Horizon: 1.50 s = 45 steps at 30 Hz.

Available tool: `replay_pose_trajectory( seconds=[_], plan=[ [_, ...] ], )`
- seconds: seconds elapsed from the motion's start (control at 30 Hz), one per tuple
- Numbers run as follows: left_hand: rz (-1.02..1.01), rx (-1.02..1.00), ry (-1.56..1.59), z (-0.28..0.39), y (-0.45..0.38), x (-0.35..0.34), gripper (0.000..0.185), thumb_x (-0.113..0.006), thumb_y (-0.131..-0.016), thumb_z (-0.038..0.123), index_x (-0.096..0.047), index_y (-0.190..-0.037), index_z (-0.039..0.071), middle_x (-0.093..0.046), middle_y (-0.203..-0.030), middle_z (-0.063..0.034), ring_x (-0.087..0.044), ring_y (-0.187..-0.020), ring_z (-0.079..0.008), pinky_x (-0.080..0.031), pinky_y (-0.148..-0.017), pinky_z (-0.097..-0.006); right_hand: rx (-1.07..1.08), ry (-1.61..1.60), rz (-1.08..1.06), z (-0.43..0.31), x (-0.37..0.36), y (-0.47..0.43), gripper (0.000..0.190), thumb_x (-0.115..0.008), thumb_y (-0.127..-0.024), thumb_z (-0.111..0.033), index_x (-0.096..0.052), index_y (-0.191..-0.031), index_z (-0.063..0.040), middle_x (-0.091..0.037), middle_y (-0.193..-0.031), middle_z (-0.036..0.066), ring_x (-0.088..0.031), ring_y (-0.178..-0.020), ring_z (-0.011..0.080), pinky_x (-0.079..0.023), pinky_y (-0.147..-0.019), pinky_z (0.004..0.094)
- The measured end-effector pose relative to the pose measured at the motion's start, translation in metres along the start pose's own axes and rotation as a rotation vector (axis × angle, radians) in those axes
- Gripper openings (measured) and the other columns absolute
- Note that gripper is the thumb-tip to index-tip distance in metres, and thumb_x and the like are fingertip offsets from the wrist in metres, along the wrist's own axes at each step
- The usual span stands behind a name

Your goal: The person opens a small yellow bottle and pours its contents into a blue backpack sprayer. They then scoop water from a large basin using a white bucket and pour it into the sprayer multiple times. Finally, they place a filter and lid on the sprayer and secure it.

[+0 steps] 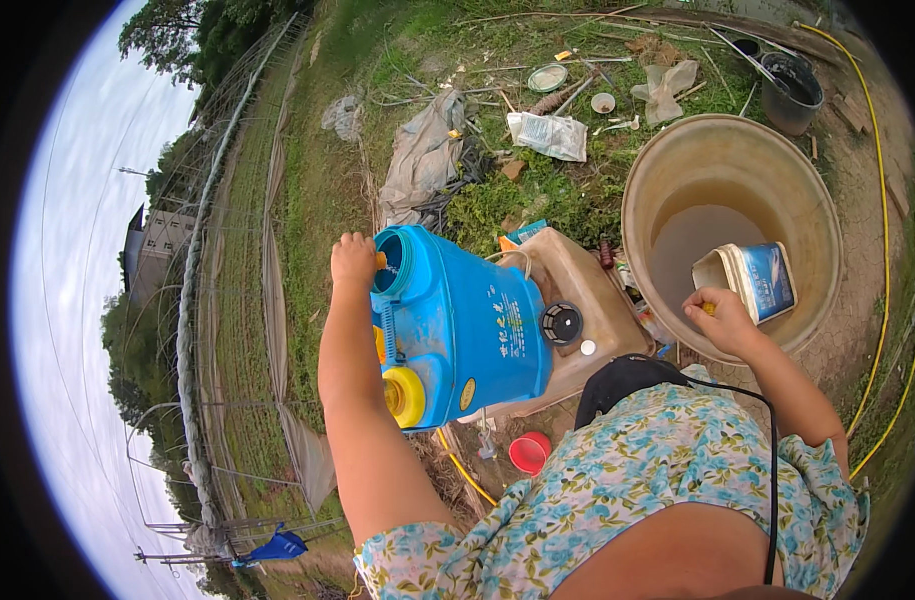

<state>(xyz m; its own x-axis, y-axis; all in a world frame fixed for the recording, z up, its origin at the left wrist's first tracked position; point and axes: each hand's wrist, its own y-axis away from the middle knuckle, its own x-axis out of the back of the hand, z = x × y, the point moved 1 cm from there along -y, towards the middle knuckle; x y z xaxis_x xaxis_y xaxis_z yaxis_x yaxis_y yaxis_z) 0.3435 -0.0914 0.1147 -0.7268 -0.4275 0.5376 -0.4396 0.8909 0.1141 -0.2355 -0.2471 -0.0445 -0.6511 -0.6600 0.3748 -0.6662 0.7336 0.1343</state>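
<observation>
My left hand [354, 259] is closed around a small container with an orange mouth [381, 260], at the round filler opening [393, 261] of a blue knapsack sprayer tank [476, 322]. Whitish liquid or grains show just below that mouth, inside the opening. A yellow cap [405, 396] sits on the tank's lower corner. Between the fingers of my right hand [727, 321] is a small yellow piece [709, 307], perhaps a cap. Just beyond that hand, a square white pail [727, 274] with a blue label lies tilted inside a large round tub [825, 202] of murky water.
A black strainer basket [561, 323] and a white disc [588, 347] rest on a tan slab-like base [603, 281]. A red bowl [530, 453] is on the ground. Black buckets [791, 94], a yellow hose [881, 187] and plastic sheeting [425, 154] lie around.
</observation>
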Motion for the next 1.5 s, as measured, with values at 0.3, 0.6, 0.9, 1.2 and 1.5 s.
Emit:
replay_pose_trajectory(
  seconds=[0.3,0.6,0.9,1.2,1.5],
  plan=[
    [0.019,-0.164,-0.094,0.004,-0.015,0.003,0.014,-0.06,-0.09,0.022,-0.065,-0.1,0.014,-0.062,-0.102,-0.0042,-0.058,-0.104,-0.0242,-0.048,-0.086,-0.0369,-0.067,-0.151,-0.046,0.009,0.013,0.008,0.024,-0.051,-0.094,-0.014,-0.065,-0.096,0.005,-0.061,-0.07,0.009,-0.06,-0.066,0.0157,-0.049,-0.064,0.0311],
    [0.155,-0.224,-0.084,-0.005,-0.027,-0.029,0.014,-0.063,-0.089,0.024,-0.061,-0.094,0.011,-0.059,-0.103,-0.0068,-0.055,-0.105,-0.0271,-0.047,-0.088,-0.0391,-0.294,0.215,-0.084,0.107,0.053,0.012,0.027,-0.056,-0.085,-0.018,-0.071,-0.101,-0.001,-0.07,-0.09,0.019,-0.067,-0.084,0.0296,-0.052,-0.078,0.0395],
    [0.147,-0.214,-0.069,-0.016,-0.013,0.0,0.012,-0.059,-0.088,0.023,-0.059,-0.092,0.012,-0.059,-0.098,-0.0053,-0.057,-0.101,-0.0253,-0.047,-0.083,-0.0386,-0.734,0.754,-0.23,0.222,0.067,-0.008,0.089,-0.074,-0.074,-0.065,-0.054,-0.122,0.007,-0.065,-0.117,0.025,-0.064,-0.11,0.036,-0.051,-0.094,0.0428],
    [0.0,-0.193,-0.053,-0.011,0.006,0.01,0.021,-0.062,-0.083,0.013,-0.054,-0.102,0.013,-0.056,-0.102,-0.0045,-0.055,-0.103,-0.0245,-0.047,-0.085,-0.0365,-0.898,0.794,-0.199,0.284,0.027,-0.027,0.081,-0.078,-0.074,-0.048,-0.038,-0.129,-0.004,-0.064,-0.12,0.02,-0.065,-0.112,0.0318,-0.053,-0.093,0.041],
    [-0.019,0.113,0.323,-0.026,0.019,0.038,0.05,-0.079,-0.069,0.02,-0.057,-0.114,0.013,-0.058,-0.11,-0.0062,-0.054,-0.111,-0.0283,-0.046,-0.094,-0.0411,-0.892,0.818,-0.157,0.263,0.06,-0.064,0.082,-0.074,-0.076,-0.052,-0.039,-0.129,0.0,-0.063,-0.122,0.023,-0.064,-0.113,0.0345,-0.05,-0.097,0.0399]
  ],
)
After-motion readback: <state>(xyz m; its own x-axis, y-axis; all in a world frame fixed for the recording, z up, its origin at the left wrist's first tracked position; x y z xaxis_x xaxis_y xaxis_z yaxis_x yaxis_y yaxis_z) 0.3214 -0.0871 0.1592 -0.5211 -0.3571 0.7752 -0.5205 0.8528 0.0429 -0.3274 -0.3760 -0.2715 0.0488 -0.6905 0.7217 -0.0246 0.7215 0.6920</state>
